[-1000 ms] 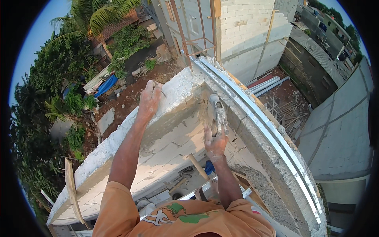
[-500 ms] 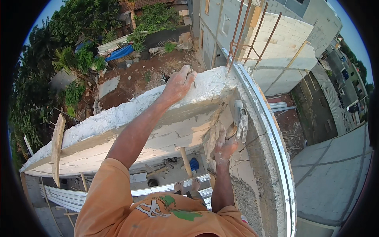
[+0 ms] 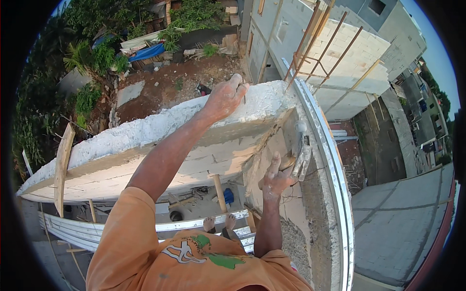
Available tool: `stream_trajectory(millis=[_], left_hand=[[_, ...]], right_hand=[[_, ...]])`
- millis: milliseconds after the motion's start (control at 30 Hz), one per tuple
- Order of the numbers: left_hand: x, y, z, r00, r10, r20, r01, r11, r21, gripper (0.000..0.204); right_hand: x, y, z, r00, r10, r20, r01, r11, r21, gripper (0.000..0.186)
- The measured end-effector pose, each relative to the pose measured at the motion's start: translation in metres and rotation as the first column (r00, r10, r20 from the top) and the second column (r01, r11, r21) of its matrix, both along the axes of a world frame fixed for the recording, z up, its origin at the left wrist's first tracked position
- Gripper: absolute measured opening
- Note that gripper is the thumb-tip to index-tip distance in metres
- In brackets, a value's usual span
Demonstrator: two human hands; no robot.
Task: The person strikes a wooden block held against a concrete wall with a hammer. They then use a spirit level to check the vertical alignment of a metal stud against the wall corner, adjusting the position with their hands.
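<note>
My left hand (image 3: pixel 227 98) rests on the rough white top of the concrete wall beam (image 3: pixel 160 125), near its corner. Its fingers are closed in a pinch around a thin, nail-like piece (image 3: pixel 244 100) that points down against the beam's inner edge. Lower and to the right, my right hand (image 3: pixel 276 181) grips a claw hammer (image 3: pixel 304 160) close to its head, with the index finger stretched along it. The metal head is smeared with pale dust or mortar and lies just inside the corner; most of the handle is hidden by the hand.
Rusty rebar (image 3: pixel 335 51) sticks up at the corner. A shiny metal channel (image 3: pixel 335 165) runs along the right-hand wall. A wooden board (image 3: pixel 63 167) leans at the left. My bare feet (image 3: pixel 219 222) stand on metal profiles (image 3: pixel 189 224) high above a debris-strewn floor.
The view has shifted slightly. My left hand keeps its place on the beam, still pinching the thin piece. The hammer in my right hand has turned a little.
</note>
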State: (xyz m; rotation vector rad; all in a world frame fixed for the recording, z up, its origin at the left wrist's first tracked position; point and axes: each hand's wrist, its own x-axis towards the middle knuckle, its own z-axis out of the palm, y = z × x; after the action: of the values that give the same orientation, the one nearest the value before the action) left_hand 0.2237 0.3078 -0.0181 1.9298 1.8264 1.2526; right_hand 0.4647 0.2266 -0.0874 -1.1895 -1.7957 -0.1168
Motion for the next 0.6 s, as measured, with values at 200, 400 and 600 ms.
stream_trajectory(millis=[200,400,600], left_hand=[[0.016,0.002,0.010,0.996,-0.027,0.081,0.034,0.996,-0.086,0.028],[0.008,0.002,0.007,0.998,-0.021,0.060,0.025,0.997,-0.077,0.028],[0.007,0.001,0.004,0.999,-0.025,0.044,0.027,0.998,-0.050,0.027]], right_hand=[[0.005,0.015,-0.068,0.993,-0.089,-0.084,0.052,0.929,-0.367,0.029],[-0.001,0.016,-0.083,0.883,-0.079,-0.463,-0.152,0.885,-0.441,0.043],[0.008,0.003,0.005,0.828,-0.014,-0.561,-0.079,0.987,-0.142,0.038]])
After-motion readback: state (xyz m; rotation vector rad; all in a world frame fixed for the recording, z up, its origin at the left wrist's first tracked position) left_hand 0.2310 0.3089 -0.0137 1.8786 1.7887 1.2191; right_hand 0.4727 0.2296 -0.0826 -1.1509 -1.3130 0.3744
